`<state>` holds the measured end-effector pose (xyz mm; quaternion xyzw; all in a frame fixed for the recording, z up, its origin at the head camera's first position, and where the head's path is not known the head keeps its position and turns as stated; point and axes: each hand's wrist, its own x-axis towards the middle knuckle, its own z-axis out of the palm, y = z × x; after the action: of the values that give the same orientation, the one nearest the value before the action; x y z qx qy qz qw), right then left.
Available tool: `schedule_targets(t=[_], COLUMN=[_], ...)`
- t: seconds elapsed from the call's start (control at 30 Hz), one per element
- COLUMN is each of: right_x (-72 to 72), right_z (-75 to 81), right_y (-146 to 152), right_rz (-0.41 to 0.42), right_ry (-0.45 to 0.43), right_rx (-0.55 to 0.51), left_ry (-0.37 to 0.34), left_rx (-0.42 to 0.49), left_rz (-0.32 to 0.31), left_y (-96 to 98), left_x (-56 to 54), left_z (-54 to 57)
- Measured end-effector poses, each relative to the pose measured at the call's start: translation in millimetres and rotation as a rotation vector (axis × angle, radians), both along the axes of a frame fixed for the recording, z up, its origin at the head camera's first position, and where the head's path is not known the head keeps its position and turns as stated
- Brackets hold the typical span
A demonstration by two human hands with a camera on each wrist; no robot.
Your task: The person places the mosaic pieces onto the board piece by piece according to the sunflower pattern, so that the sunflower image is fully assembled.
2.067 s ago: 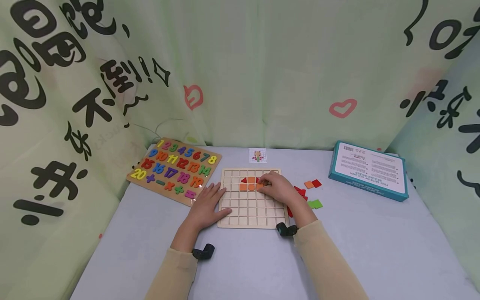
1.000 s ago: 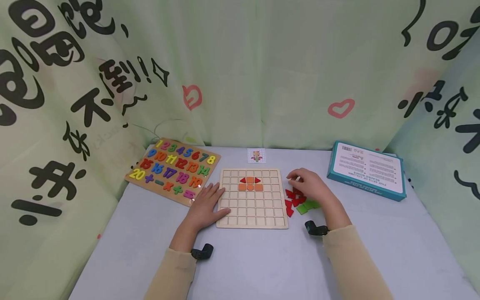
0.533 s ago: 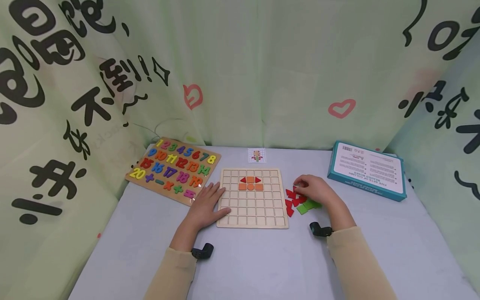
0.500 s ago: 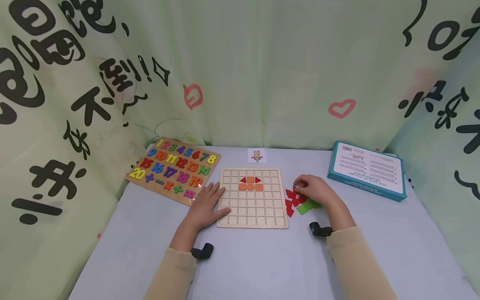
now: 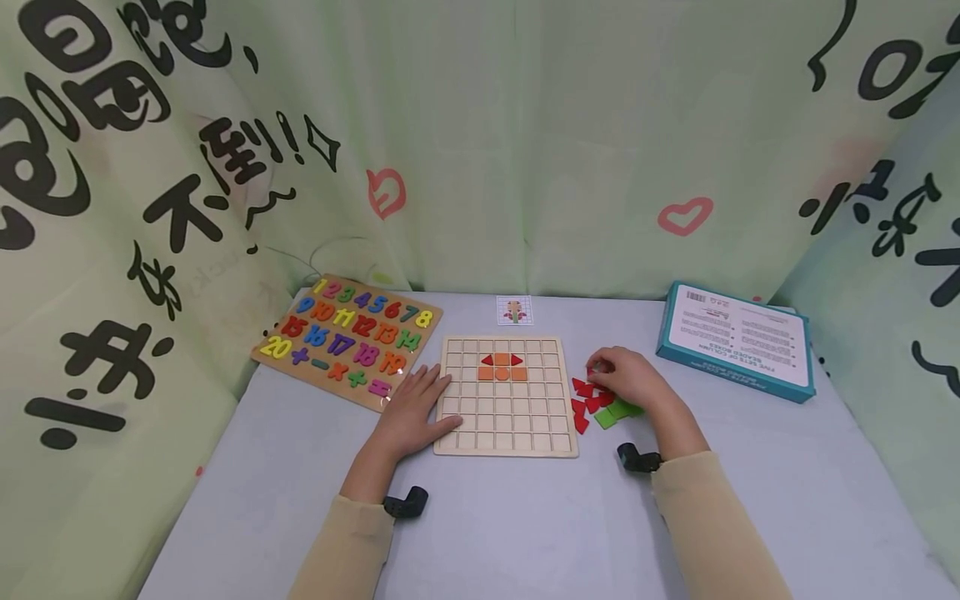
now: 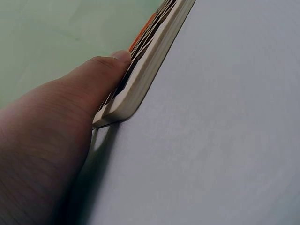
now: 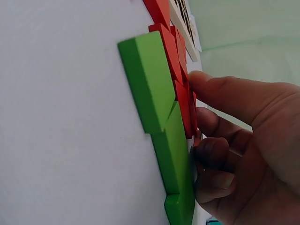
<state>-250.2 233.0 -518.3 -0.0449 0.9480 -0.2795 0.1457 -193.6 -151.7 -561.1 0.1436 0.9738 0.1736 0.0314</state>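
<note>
My left hand (image 5: pixel 412 417) lies with its fingers straight on the left edge of a wooden grid board (image 5: pixel 506 417); in the left wrist view its thumb (image 6: pixel 93 77) rests over the board's corner. On the grid sit two red triangles (image 5: pixel 487 360) with an orange square (image 5: pixel 502 359) between them, and below these an orange circle (image 5: pixel 502 374) flanked by orange squares. To the right of the board, my right hand (image 5: pixel 630 379) has curled fingers and pinches a red block (image 7: pixel 192 101) between thumb and index finger. Red pieces (image 5: pixel 581 408) and green blocks (image 7: pixel 147 79) lie beneath and beside it.
A number puzzle board (image 5: pixel 345 342) lies at the left, near my left hand. A small pattern card (image 5: pixel 514 311) is behind the grid board. At the back right rests a teal box (image 5: pixel 738 342). Curtains (image 5: pixel 525 167) close off the far side of the white table (image 5: pixel 465 533).
My right hand has left the grid, where a red triangle now shows at the right of the orange square, and has gone right to the loose pieces. My left hand stays in place.
</note>
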Motion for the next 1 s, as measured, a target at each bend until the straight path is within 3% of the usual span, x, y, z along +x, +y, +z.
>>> schedule_targets(t=[0.73, 1.0], right_x=[2.0, 3.8], right_z=[-3.9, 4.6], right_y=[-2.5, -9.4], right_rz=[-0.005, 0.029], right_ry=[0.032, 0.055], right_rx=[0.005, -0.030], left_ry=[-0.009, -0.017], left_rx=[-0.007, -0.007], left_rz=[0.000, 0.001], left_y=[-0.5, -0.1], left_x=[-0.4, -1.3], left_z=[-1.9, -2.1])
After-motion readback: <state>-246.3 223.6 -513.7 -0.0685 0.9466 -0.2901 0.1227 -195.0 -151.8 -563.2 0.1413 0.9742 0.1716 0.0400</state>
